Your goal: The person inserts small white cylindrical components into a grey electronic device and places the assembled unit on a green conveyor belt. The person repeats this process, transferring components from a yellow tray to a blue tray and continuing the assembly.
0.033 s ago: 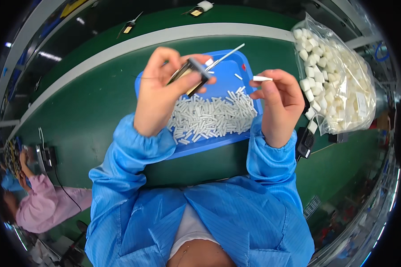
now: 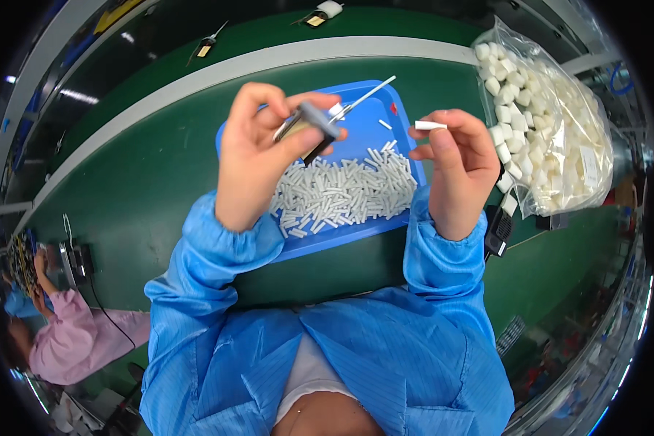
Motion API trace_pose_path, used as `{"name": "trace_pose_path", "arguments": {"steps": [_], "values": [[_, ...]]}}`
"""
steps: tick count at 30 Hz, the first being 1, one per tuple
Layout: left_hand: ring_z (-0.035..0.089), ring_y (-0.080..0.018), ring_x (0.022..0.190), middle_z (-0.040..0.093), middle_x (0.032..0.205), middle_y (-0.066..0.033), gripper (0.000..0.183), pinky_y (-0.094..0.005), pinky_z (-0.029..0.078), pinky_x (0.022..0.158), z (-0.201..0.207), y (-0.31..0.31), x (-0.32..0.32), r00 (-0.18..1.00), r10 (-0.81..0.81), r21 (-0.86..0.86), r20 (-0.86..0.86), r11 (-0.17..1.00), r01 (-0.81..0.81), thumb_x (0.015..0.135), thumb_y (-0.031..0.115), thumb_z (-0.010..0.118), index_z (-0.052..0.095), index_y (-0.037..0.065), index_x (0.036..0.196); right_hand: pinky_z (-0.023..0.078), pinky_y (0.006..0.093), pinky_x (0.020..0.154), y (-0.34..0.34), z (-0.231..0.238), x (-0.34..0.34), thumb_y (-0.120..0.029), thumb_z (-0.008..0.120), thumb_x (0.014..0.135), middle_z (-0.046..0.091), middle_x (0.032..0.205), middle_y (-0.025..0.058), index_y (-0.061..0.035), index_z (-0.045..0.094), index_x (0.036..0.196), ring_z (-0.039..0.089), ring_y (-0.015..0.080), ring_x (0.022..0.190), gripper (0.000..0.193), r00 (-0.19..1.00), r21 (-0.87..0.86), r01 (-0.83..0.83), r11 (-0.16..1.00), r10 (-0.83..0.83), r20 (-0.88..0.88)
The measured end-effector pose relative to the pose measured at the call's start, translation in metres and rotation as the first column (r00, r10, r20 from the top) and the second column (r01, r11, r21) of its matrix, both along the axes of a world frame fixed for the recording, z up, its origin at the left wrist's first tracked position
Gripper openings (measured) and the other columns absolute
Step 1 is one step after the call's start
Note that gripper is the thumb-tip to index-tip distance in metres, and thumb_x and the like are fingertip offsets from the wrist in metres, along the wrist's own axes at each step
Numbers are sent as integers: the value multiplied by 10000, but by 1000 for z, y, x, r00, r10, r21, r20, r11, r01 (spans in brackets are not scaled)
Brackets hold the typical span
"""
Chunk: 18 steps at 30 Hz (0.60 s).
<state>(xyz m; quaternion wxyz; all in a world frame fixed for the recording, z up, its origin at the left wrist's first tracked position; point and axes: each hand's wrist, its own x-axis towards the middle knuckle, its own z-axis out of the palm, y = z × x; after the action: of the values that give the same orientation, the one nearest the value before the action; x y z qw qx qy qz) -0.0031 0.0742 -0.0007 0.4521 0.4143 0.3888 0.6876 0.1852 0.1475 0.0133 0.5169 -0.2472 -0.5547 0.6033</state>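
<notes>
My left hand [image 2: 248,163] is closed on a small dark component [image 2: 318,118] with a grey end and a pale yellow side, like a small transformer. Its leads, partly covered by a thin white sleeve [image 2: 374,91], stick out toward the upper right. Between the thumb and fingers of my right hand [image 2: 461,163] is a short white tube [image 2: 429,125], held sideways, apart from the component. Below both hands lies a blue tray [image 2: 309,249], strewn with many loose white tubes [image 2: 345,190]. A red spot shows near its far right corner.
A clear plastic bag of white blocks [image 2: 548,134] lies at the right, beside a black device [image 2: 499,229]. Beyond the pale rail [image 2: 291,54] sit similar components [image 2: 205,48]. At left, a co-worker in pink [image 2: 80,334] works near a dark box [image 2: 81,258].
My left hand has shifted very slightly left and the component in it has tilted a little. The right hand still holds its tube, almost unmoved.
</notes>
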Motion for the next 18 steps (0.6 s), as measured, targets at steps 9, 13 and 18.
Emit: {"name": "trace_pose_path", "arguments": {"steps": [9, 13, 18], "values": [[569, -280, 1092, 588, 1111, -232, 331, -359, 448, 935, 1, -12, 3, 947, -14, 86, -321, 995, 44, 809, -146, 530, 408, 9, 1075, 526, 255, 675, 14, 13, 9, -4, 621, 833, 631, 980, 103, 20, 609, 1013, 625, 162, 844, 182, 989, -48, -122, 991, 125, 77], [567, -282, 1096, 588, 1113, -231, 323, -363, 443, 944, -1, -14, 1, 927, -8, 84, -374, 996, 43, 810, -157, 512, 411, 8, 1069, 526, 244, 688, 14, 9, 6, 11, 627, 823, 635, 974, 101, 25, 616, 1004, 624, 156, 848, 181, 985, -43, -122, 992, 126, 118], [563, -283, 1105, 588, 1115, -229, 328, -355, 443, 946, -1, -19, -3, 927, 7, 93, -376, 995, 30, 807, -168, 500, 414, 8, 1071, 526, 237, 703, 10, 10, 2, 24, 634, 812, 640, 958, 95, 29, 624, 987, 616, 137, 832, 175, 978, -27, -121, 992, 124, 169]]}}
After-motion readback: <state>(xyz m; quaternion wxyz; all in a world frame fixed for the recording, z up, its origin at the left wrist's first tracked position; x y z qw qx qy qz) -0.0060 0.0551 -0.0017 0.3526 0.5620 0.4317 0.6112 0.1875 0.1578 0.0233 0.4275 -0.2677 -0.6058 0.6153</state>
